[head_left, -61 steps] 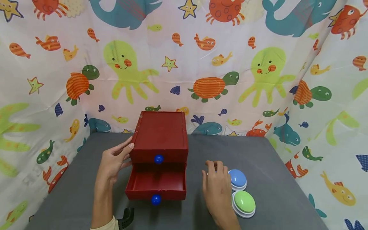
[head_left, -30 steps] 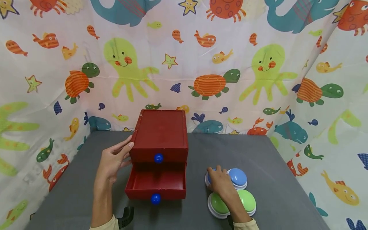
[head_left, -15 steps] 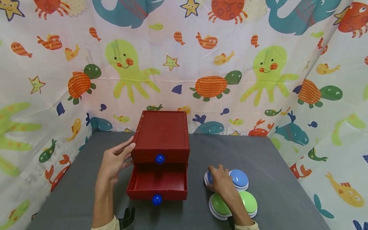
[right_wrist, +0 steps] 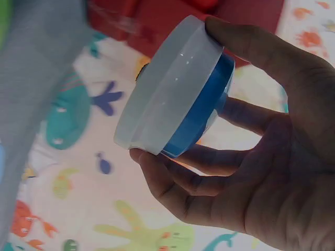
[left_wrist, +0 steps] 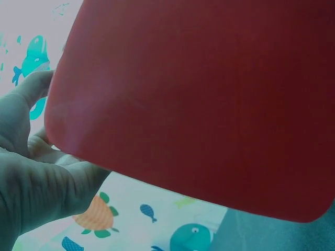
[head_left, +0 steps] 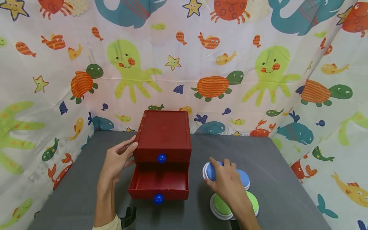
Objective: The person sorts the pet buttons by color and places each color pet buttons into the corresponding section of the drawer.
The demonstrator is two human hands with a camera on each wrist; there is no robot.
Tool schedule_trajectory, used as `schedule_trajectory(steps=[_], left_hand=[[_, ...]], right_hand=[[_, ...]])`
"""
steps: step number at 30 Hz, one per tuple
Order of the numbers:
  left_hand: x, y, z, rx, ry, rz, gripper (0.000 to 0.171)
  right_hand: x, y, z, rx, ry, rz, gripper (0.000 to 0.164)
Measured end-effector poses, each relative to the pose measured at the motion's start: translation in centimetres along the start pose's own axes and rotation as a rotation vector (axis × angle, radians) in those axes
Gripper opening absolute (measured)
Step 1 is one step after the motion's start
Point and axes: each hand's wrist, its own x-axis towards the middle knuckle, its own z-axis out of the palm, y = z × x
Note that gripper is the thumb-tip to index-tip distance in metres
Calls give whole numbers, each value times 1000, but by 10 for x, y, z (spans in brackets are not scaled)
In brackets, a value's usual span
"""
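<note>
From my seat, the biggest thing on the head view is the sea-animal curtain (head_left: 161, 95), and below it the grey table (head_left: 276, 198). On that stands the red drawer box (head_left: 164, 131), its lower drawer (head_left: 159, 183) pulled out.

My left hand (head_left: 118, 158) rests against the box's left side, thumb and fingers extended; in the left wrist view, red partly hides the fingertips. My right hand (head_left: 225, 180) grips the held blue button (head_left: 211, 172) by its white rim, thumb on one edge and fingers on the other. That button is tilted, clear of the table, right of the box, its dome towards my palm.

The other blue button (head_left: 244, 179) sits just beyond that hand, with the left green button (head_left: 220, 204) and right green button (head_left: 253, 201) nearer me, partly covered by the forearm. Smallest are the drawers' round blue knobs (head_left: 162, 158).
</note>
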Motion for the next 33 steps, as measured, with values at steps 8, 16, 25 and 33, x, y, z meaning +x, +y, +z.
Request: schedule_trajectory(steps=[8, 16, 25, 33], left_hand=[[-2, -1, 3, 1, 21, 17, 62], [-4, -4, 6, 1, 37, 18, 62], [-3, -2, 3, 8, 65, 9, 65], [0, -1, 3, 1, 51, 9, 60]], right_hand=[[-24, -30, -26, 35, 57, -66, 84], [-34, -58, -23, 139, 103, -263, 78], [-27, -114, -7, 105, 43, -522, 66], [-16, -150, 27, -72, 147, -607, 66]])
